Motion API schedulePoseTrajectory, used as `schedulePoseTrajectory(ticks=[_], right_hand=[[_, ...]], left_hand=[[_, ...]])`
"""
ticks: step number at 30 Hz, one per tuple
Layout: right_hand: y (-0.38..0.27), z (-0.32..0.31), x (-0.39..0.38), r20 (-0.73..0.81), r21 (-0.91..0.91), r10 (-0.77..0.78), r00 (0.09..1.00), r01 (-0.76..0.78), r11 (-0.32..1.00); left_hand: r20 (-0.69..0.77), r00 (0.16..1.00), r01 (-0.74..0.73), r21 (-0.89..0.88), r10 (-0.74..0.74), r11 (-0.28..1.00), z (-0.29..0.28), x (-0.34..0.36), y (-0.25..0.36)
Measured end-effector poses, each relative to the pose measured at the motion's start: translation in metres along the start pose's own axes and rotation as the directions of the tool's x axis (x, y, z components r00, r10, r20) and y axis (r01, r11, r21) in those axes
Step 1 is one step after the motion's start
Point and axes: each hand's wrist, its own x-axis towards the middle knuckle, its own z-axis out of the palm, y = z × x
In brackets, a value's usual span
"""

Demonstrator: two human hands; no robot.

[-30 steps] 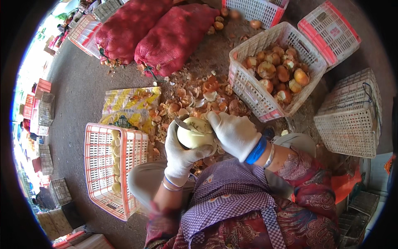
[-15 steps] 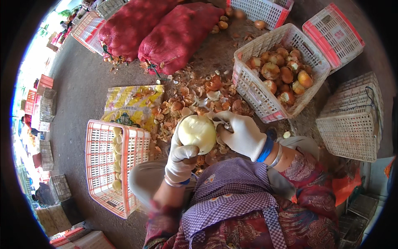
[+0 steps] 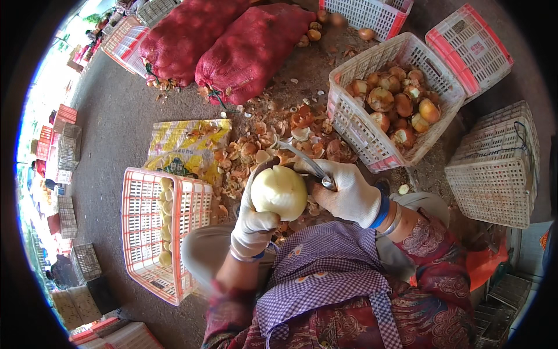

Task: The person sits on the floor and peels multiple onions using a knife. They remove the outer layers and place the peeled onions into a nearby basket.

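A pale, peeled onion (image 3: 280,193) rests in my left hand (image 3: 253,228), which is gloved in white with fingers and thumb closed round its side. Just to its right, my gloved right hand (image 3: 351,193) grips a small knife (image 3: 302,156) by the handle. The thin, curved blade points up and left, above the onion and apart from it. Beneath both hands lies a heap of brown onion skins (image 3: 264,139) on the ground.
At left, a red-and-white crate (image 3: 195,203) contains peeled onions (image 3: 166,224). Unpeeled onions (image 3: 401,104) fill part of a white crate (image 3: 363,136) at right. Two red mesh sacks (image 3: 256,49) lie at the back. A yellow-and-white sack (image 3: 189,142) lies flat by the skins.
My right hand has moved slightly right and down, and the knife blade has come away from the onion into plain view. The onion has turned and dropped a little in my left hand.
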Motion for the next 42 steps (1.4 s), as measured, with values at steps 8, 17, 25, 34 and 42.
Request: schedulePoseTrajectory(ticks=[8,17,25,34,42], right_hand=[[-0.02,0.001,-0.005,-0.028,0.091,0.116,0.993,-0.113,0.989],[-0.031,-0.001,-0.008,0.193,-0.725,-0.173,0.966,0.259,0.638],[-0.02,0.01,-0.006,0.093,-0.841,-0.102,0.99,0.133,0.524],[0.001,-0.006,0.018,-0.233,-0.477,0.143,0.962,-0.241,0.845],[0.003,0.001,0.009,-0.209,-0.218,0.129,0.969,-0.174,0.96]], left_hand=[[0.122,0.99,0.106,-0.358,-0.066,0.928,-0.022,-0.007,0.007],[-0.035,0.996,-0.082,-0.09,0.079,0.993,-0.001,-0.003,0.005],[-0.044,0.986,-0.153,0.109,0.158,0.982,0.006,0.003,-0.014],[0.071,0.997,0.025,-0.181,-0.013,0.983,-0.003,-0.001,-0.018],[0.005,1.0,-0.003,-0.25,0.004,0.968,-0.015,-0.011,-0.019]])
